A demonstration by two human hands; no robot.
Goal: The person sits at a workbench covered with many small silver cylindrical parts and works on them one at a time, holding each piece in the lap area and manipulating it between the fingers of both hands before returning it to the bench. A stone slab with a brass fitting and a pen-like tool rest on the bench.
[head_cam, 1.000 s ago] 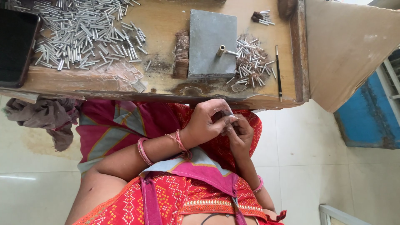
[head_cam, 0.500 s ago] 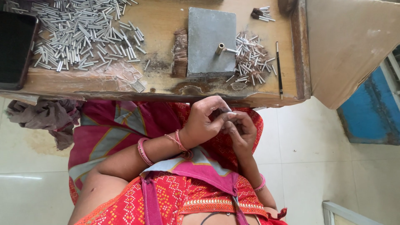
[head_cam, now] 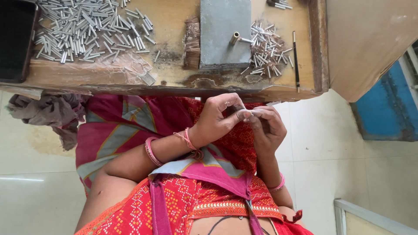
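We hold our two hands together over our lap, just below the near edge of the wooden tabletop [head_cam: 174,43]. Our left hand [head_cam: 220,119] curls with its thumb and fingertips closed on a small pale piece [head_cam: 250,114], and our right hand [head_cam: 267,128] meets it from the other side, its fingers bent in and pinching the same piece. The piece is too small and too covered by our fingers for us to tell its shape exactly; it sits between the two sets of fingertips, clear of the tabletop.

On the tabletop above our hands stands a grey metal block [head_cam: 224,32] with a short brass tube [head_cam: 234,38] standing on it near its right edge. Just right of the block lies a loose scatter of small silver pins [head_cam: 265,52], and beyond them a thin dark rod [head_cam: 296,58] lies along the tabletop's raised right rim. Far to the left a much larger heap of silver tubes [head_cam: 87,30] spreads across the wood, next to a black tray [head_cam: 15,39] at the left edge. A brown rag [head_cam: 48,111] hangs below the tabletop's left corner. Pink and red bangles [head_cam: 152,150] circle our left wrist.
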